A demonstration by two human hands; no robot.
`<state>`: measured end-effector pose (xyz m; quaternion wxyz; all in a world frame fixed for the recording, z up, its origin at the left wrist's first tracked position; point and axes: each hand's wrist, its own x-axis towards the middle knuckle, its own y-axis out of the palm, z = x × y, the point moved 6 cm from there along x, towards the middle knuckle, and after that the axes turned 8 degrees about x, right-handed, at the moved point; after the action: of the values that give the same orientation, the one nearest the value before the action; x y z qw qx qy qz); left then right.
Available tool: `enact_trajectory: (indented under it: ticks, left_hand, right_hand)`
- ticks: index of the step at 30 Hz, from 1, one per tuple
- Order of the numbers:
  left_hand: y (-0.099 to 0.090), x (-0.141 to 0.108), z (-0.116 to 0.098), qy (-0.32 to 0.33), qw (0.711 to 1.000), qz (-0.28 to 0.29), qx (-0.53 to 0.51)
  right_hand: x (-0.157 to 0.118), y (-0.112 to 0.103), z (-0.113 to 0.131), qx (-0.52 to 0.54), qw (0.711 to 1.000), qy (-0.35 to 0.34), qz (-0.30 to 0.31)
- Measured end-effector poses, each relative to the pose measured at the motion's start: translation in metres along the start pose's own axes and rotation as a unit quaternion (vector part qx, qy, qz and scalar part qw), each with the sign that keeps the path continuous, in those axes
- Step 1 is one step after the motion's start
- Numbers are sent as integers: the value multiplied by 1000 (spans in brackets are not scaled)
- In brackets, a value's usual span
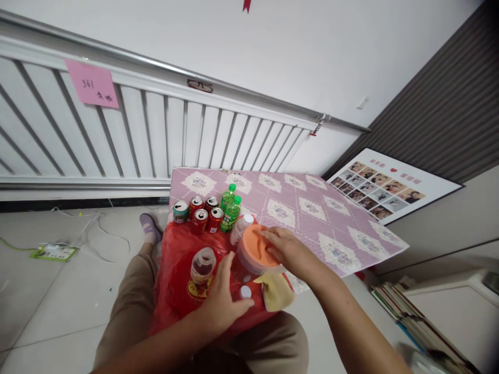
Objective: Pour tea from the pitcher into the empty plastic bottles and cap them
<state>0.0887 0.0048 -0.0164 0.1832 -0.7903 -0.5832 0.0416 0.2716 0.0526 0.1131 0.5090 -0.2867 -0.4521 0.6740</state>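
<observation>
My right hand (286, 250) reaches in from the right, its fingers gripping the orange lid (258, 242) of a clear plastic container (249, 265). To the left of that container, my left hand (223, 301) is open, fingers and thumb apart, holding nothing. A white bottle cap (245, 292) shows beside its thumb. An uncapped clear bottle (203, 265) stands left of the left hand on a red plastic sheet (171, 291). Behind the container is a clear bottle with a white cap (242, 228). A folded yellow cloth (277, 292) lies at the sheet's right front.
Several drink cans (200, 220) and two green bottles (231, 214) stand behind the sheet. A purple patterned cover (284, 208) spreads to the right. A radiator (156, 124) lines the wall. A power strip (58, 253) with cables lies on the floor.
</observation>
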Motion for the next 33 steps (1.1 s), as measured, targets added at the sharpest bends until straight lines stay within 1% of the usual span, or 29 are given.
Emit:
enact_trajectory:
  ticks: [1,2,5,7,10,12,15,19,23,29,33]
  left_hand:
    - [7,12,1,-19,1000,-13,-6]
    - [13,23,2,-22,999,-24,-13]
    - [26,51,2,-3,999,-32,-23]
    - [32,61,3,8,999,-34,-26]
    - [41,71,5,30,998,-24,-43]
    - [46,74,6,45,997,-22,-62]
    - [50,76,6,53,995,-37,-70]
    - [50,76,5,49,996,-61,-47]
    - [51,77,5,40,996,-71,-31]
    - [51,76,7,44,996,-82,-8]
    - [50,75,5,50,996,-77,-8]
  right_hand:
    - [4,3,0,-7,1000,3,17]
    - [8,5,-1,-8,1000,5,30]
    - [17,9,-6,13,999,0,51]
    - [19,9,-10,32,998,-8,57]
    - [19,9,-14,49,997,-19,64]
    - [18,8,-16,71,995,-19,69]
    - [18,8,-19,104,992,-21,69]
    - [20,9,-25,99,994,-10,40]
    - [20,13,-29,69,997,24,21]
    - [17,16,-19,28,999,42,20]
    - [17,18,-13,-61,996,55,33]
